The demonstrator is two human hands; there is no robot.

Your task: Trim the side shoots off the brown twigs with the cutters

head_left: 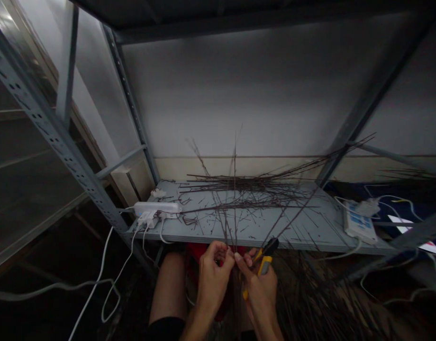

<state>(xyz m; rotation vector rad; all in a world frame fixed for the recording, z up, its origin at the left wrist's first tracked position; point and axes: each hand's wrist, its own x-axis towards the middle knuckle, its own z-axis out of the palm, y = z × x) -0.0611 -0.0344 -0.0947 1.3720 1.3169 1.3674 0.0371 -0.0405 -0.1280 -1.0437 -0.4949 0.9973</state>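
Observation:
Close to the shelf's front edge, my left hand (pixel 214 272) is closed in a pinch on thin dark twigs (pixel 235 222) that rise over the shelf. Beside it, my right hand (pixel 262 289) has its thumb against the same twigs. A pair of yellow-handled pliers (pixel 265 263) with a dark head is also held in my right hand, the jaws pointing up and to the right. My fingertips nearly meet, and what lies right between them is too small to make out. A pile of long dark twigs (pixel 246 182) lies across the shelf behind my hands.
The grey metal shelf (pixel 204 236) bears scattered twig bits. A white power strip (pixel 157 208) with plugs and cables lies at its left end; a white-and-blue box (pixel 360 222) with cables is at the right. Perforated posts (pixel 54 137) frame the shelf. More twigs (pixel 321 303) lie below right.

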